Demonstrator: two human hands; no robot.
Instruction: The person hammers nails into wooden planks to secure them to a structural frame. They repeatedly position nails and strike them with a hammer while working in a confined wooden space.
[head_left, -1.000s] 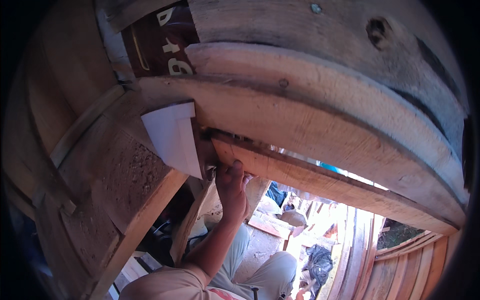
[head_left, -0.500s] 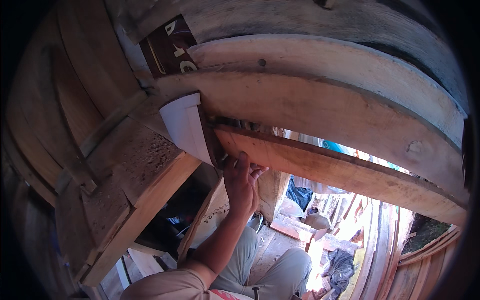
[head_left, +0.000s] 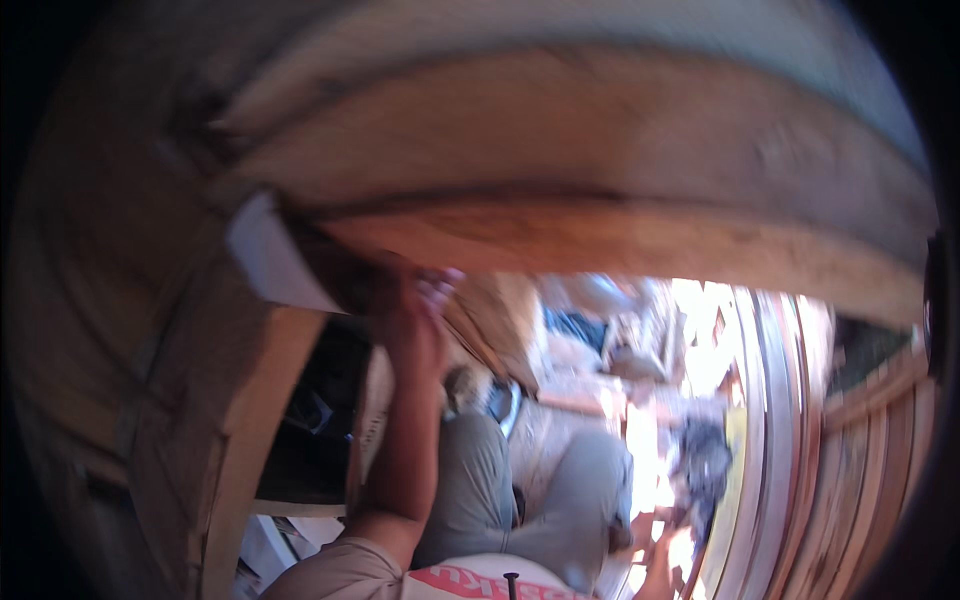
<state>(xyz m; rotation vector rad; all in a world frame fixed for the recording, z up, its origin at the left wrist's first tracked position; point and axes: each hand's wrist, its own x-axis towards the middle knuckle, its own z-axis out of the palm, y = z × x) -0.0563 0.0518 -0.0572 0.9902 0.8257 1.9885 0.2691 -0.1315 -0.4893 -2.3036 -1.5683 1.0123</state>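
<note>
My left hand [head_left: 415,300] is raised to the lower edge of a reddish-brown wooden plank [head_left: 600,245], near its left end. Its fingers are curled and appear to grip that edge, though motion blurs them. Just left of the hand, a curved white piece [head_left: 275,255] sits at the plank's end. Low on the right, part of my right forearm and hand [head_left: 657,560] shows beside my knee, its fingers smeared by glare and blur. A dark nail [head_left: 512,582] with a flat head stands out in front of my shirt.
A broad beam [head_left: 560,130] spans above the plank. On the left stands a wooden frame with a thick post [head_left: 245,400]. Black plastic [head_left: 700,455] and scraps litter the floor beyond my knees. Long boards [head_left: 765,440] line the right side.
The view has shifted, with the plank and beam now higher and looming larger. My left hand stays at the plank's left end. My right forearm has come into view at lower right.
</note>
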